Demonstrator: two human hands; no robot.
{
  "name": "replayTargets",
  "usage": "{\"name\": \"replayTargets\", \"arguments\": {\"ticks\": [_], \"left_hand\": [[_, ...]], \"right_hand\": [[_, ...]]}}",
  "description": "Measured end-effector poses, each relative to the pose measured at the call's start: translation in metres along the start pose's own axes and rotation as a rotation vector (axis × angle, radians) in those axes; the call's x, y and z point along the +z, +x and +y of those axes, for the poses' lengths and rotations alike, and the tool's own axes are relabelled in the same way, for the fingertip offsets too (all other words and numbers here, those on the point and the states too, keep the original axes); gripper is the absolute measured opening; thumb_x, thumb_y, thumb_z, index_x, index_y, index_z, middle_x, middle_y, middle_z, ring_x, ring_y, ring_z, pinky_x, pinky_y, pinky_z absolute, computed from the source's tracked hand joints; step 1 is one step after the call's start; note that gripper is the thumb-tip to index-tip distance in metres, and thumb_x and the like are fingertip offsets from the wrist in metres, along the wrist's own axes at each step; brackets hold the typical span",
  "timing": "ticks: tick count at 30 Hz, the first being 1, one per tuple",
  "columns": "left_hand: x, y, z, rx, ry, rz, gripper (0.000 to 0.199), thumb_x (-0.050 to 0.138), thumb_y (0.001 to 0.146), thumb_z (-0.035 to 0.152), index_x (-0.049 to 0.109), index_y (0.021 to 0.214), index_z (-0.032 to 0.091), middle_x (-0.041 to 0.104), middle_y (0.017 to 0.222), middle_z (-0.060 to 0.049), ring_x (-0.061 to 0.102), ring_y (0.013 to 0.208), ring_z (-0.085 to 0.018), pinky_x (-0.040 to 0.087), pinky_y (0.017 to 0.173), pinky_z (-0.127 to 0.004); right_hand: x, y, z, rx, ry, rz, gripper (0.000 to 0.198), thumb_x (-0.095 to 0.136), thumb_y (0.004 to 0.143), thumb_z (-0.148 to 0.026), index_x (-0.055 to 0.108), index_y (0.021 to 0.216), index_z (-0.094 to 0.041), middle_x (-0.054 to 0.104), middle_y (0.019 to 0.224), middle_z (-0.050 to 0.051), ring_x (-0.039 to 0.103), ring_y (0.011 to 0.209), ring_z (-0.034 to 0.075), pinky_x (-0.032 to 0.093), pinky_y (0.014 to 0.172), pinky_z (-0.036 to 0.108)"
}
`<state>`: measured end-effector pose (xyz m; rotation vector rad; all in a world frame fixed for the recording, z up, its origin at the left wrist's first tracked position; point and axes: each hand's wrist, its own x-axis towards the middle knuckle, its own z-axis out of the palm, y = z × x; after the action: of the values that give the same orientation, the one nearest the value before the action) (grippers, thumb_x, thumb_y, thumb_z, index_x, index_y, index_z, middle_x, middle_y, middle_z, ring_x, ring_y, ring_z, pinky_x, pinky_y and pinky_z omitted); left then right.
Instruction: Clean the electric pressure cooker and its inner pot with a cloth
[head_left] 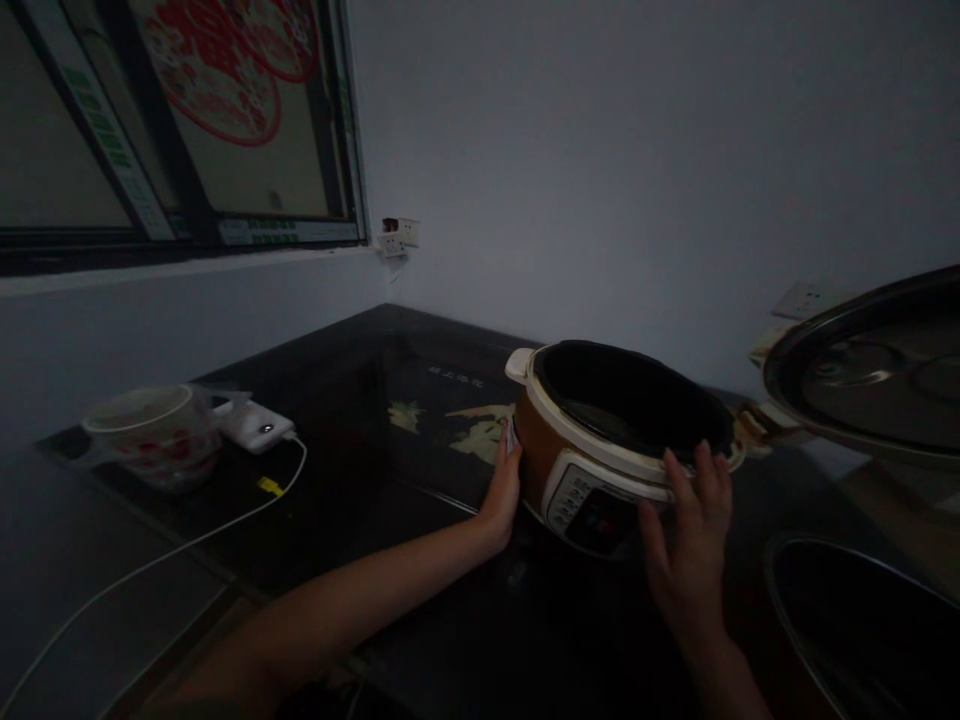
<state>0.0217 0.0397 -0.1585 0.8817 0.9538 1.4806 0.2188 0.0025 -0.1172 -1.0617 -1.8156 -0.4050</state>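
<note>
A brown and white electric cooker (611,465) stands on the dark counter, with a button panel on its front. Its lid (870,370) hangs open to the right on the hinge, and the inside looks black. My left hand (501,505) is closed against the cooker's left side; a small pale patch shows by its fingertips, too dim to identify. At the front right rim, my right hand (691,535) has its fingers spread and the fingertips at the edge. Below the lid, a dark round pot (780,560) is partly cut off by the frame.
A bowl in a clear plastic bag (154,440) stands at the left, beside a white power strip (255,425) whose white cord (172,550) runs over the counter edge. Wall sockets (397,235) are in the corner. A window (187,120) is at the upper left.
</note>
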Motion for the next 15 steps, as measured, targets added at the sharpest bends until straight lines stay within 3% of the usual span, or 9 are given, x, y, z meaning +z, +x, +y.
{"name": "replayTargets", "arguments": {"ticks": [7,11,15], "left_hand": [[0.016,-0.059,0.010,0.212,0.270,-0.154,0.072,0.044,0.098,0.040,0.011,0.161,0.026,-0.004,0.170,-0.001,-0.006,0.155,-0.018,-0.002,0.125,-0.040],[0.024,-0.079,0.002,0.355,0.472,-0.246,0.082,0.053,0.095,0.032,0.004,0.161,0.031,-0.010,0.169,-0.002,-0.012,0.154,-0.023,-0.001,0.125,-0.046],[0.025,-0.079,-0.002,0.478,0.604,-0.242,0.094,0.054,0.090,0.013,-0.004,0.159,0.041,-0.011,0.169,0.000,-0.009,0.154,-0.025,0.005,0.125,-0.051]], "right_hand": [[-0.011,0.003,-0.011,0.042,0.073,-0.021,0.067,0.052,0.099,-0.029,0.021,0.158,-0.039,0.020,0.167,0.005,0.016,0.154,0.032,0.019,0.117,0.069],[-0.019,0.001,-0.020,0.080,0.109,-0.018,0.067,0.054,0.098,-0.027,0.023,0.157,-0.039,0.021,0.167,0.006,0.020,0.153,0.031,0.019,0.117,0.069],[-0.030,-0.009,-0.034,0.094,0.124,0.031,0.065,0.054,0.097,-0.022,0.029,0.155,-0.037,0.028,0.164,0.006,0.026,0.152,0.027,0.023,0.119,0.061]]}}
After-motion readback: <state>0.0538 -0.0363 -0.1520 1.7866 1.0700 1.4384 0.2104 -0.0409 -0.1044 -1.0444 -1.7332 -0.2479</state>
